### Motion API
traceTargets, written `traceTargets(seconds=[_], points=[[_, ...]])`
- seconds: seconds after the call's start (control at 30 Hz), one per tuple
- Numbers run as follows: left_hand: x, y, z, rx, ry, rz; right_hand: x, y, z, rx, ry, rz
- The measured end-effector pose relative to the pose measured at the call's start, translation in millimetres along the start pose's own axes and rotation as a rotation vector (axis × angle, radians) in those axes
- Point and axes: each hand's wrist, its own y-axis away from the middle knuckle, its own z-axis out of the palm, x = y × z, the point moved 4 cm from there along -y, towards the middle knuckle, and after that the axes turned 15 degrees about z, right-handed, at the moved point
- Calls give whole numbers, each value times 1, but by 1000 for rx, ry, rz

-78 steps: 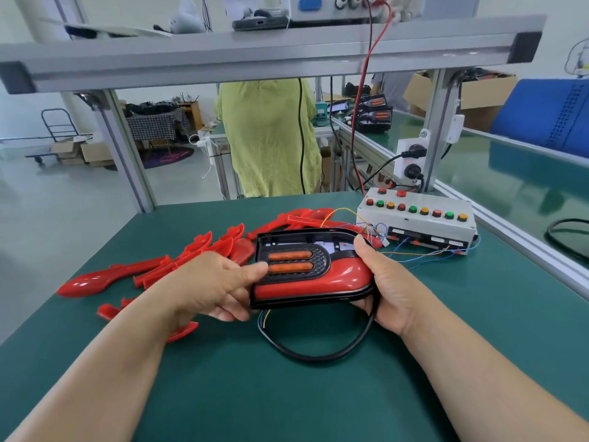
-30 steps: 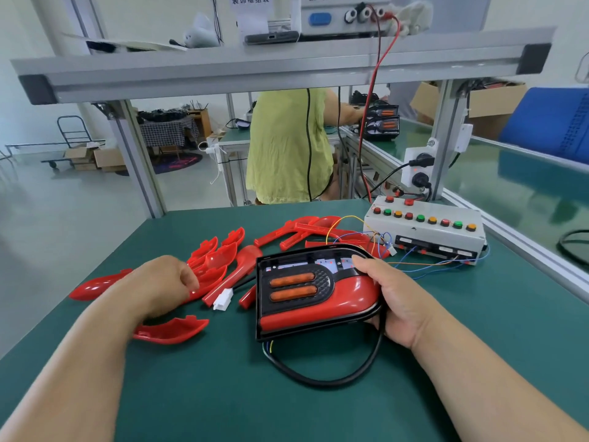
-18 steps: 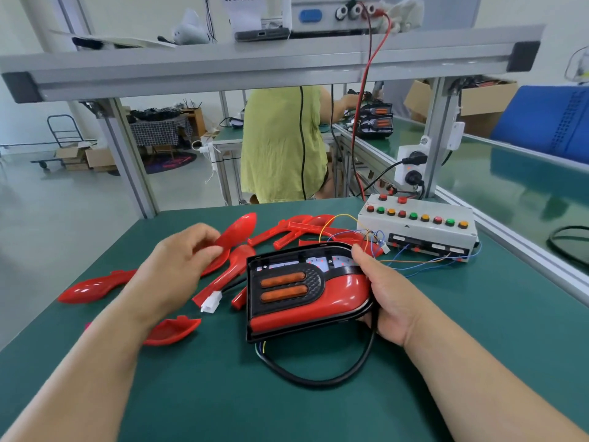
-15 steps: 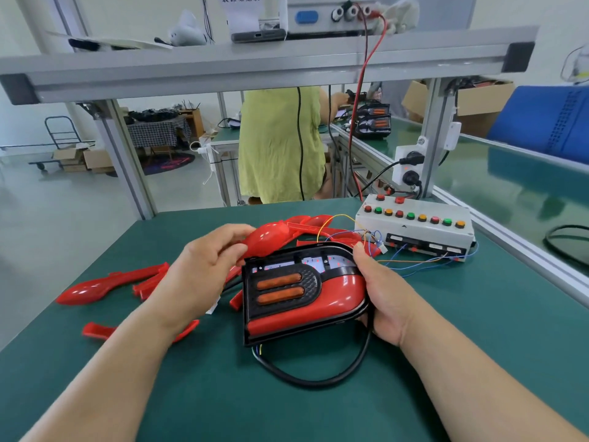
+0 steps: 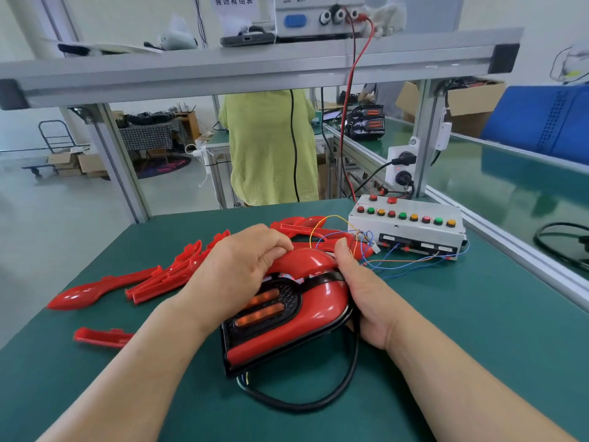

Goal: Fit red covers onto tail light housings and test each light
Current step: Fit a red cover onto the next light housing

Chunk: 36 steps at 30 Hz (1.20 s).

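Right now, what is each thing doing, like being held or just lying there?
left hand: grips the upper red cover.
upper red cover: held against the top of the tail light housing.
right hand: grips the tail light housing at its right end.
spare red covers: lying loose on the mat.
black cable: looped on the mat.
black plug: in the white socket.

Bright, even daylight; soft shadows; wide-angle bending at edges

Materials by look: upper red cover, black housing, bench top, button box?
Red cover: moulded plastic, glossy; sharp highlights. Housing: black plastic, matt, patterned grille round the lamps. Bench top: green mat, probably rubber or vinyl; dull sheen. Button box: looks like painted metal or grey plastic; cannot tell.
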Motion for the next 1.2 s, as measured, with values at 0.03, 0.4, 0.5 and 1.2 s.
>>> traceTargets(seconds=[0.03, 0.4, 0.5, 1.2], points=[[0, 1, 1, 15, -46, 14, 0, 0, 0, 1, 5, -22], [-11, 22, 2, 19, 7, -56, -2, -2, -9, 107, -15, -34], [-8, 21, 1, 46, 29, -65, 0, -5, -9, 104, -46, 20], [-10, 25, 10, -9, 89, -99, -2, 1, -9, 117, 41, 5]])
